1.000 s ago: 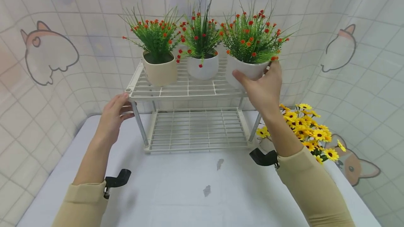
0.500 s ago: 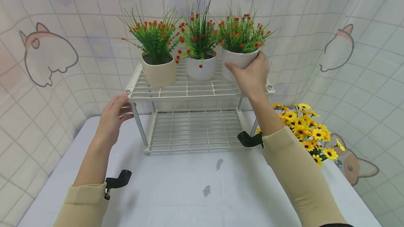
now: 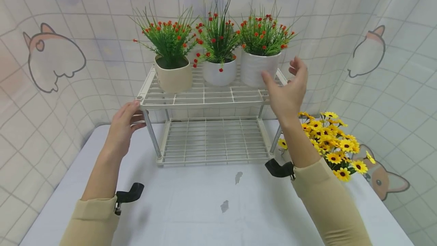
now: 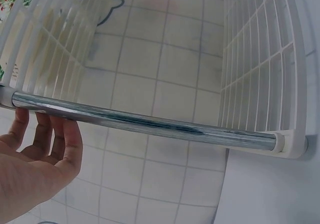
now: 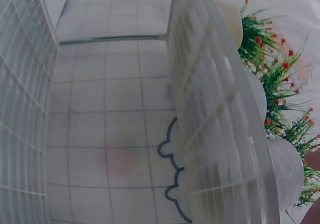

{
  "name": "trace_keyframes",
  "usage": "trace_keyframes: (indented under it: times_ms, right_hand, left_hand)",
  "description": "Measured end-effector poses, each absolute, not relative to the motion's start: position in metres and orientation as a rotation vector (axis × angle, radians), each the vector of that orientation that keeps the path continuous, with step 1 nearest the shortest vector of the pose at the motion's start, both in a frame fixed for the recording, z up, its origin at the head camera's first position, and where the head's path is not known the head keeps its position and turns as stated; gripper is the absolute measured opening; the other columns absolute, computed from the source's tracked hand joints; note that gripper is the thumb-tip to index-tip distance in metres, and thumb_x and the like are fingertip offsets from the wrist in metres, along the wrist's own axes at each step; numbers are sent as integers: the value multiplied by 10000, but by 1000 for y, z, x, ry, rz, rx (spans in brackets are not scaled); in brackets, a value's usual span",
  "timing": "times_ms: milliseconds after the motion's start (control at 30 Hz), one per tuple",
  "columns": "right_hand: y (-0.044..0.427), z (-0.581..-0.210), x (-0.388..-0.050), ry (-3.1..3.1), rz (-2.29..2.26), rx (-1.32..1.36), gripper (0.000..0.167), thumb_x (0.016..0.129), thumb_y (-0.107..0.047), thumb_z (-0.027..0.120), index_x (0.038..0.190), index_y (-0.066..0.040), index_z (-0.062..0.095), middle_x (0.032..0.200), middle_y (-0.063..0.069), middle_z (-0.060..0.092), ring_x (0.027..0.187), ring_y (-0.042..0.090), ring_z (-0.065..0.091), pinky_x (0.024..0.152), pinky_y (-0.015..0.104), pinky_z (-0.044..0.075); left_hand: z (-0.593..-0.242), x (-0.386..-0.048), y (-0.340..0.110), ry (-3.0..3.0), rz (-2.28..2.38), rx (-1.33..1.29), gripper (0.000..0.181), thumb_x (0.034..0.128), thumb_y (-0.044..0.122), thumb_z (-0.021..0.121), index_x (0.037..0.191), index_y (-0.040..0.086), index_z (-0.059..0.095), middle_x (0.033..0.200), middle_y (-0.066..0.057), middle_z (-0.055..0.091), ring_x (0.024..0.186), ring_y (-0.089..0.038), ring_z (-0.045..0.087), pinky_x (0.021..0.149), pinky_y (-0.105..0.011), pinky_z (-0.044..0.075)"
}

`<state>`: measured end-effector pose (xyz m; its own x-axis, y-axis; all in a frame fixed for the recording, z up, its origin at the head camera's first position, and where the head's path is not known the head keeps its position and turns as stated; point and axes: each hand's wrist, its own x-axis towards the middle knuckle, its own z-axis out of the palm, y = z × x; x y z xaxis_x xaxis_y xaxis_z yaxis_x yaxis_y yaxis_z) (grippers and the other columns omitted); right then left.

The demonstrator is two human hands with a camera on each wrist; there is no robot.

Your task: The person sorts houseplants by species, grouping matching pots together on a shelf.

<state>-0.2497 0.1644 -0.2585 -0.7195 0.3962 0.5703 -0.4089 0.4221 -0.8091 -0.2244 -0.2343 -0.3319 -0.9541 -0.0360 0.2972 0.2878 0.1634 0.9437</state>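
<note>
My left hand point(image 3: 123, 126) is at the front left corner of the white two-tier wire rack point(image 3: 213, 104). In the left wrist view its fingertips meet the metal post point(image 4: 145, 123) near its upper end, without wrapping round it. My right hand point(image 3: 288, 90) is spread beside the rightmost white pot point(image 3: 257, 69), which holds green grass with red flowers. Its thumb lies in front of the pot, whether touching I cannot tell; the other fingers stand apart from it. A smaller white pot point(image 3: 219, 73) and a cream pot point(image 3: 175, 78), similarly planted, stand left of it on the upper shelf.
Yellow flowers point(image 3: 327, 136) stand right of the rack, partly behind my right forearm. The lower shelf point(image 3: 215, 141) sits on the white-covered table point(image 3: 191, 200), whose cloth bears two grey patches. A tiled-pattern curtain point(image 3: 112, 48) hangs behind and at both sides.
The rightmost pot, held by my right hand earlier, has shifted back and left on the upper shelf. My right hand has let go and drawn away rightward. My left hand has stayed put.
</note>
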Motion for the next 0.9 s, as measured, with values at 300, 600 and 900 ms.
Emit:
trace_keyframes:
  times_ms: [300, 600, 900]
  right_hand:
    - [164, -287, -186, -1677, 1392, 106, 546, 923, -25, 735, 1376, 70, 446, 1380, 133, 487, 1272, 145, 412, 1070, 311, 347]
    - [202, -348, -153, -1763, 1370, 40, 672, 902, -10, 757, 1465, -58, 394, 1463, 12, 415, 1316, 150, 380, 1026, 283, 365]
    - [250, -393, -113, -1881, 1246, -178, 828, 887, 16, 761, 1537, -143, 274, 1557, -47, 270, 1382, 143, 282, 1002, 219, 275]
  left_hand:
    - [-329, -224, -235, -2178, -1880, -266, 484, 1091, 480, 445, 1326, 70, 556, 1197, -102, 554, 1117, -214, 559, 943, -305, 473]
    - [-329, -223, -235, -2184, -1900, -238, 435, 1082, 498, 463, 1288, 131, 572, 1180, -68, 551, 1114, -207, 552, 957, -328, 467]
    - [-328, -223, -236, -2191, -1904, -244, 359, 1084, 496, 460, 1209, 185, 586, 1206, -142, 547, 1120, -225, 557, 961, -346, 470]
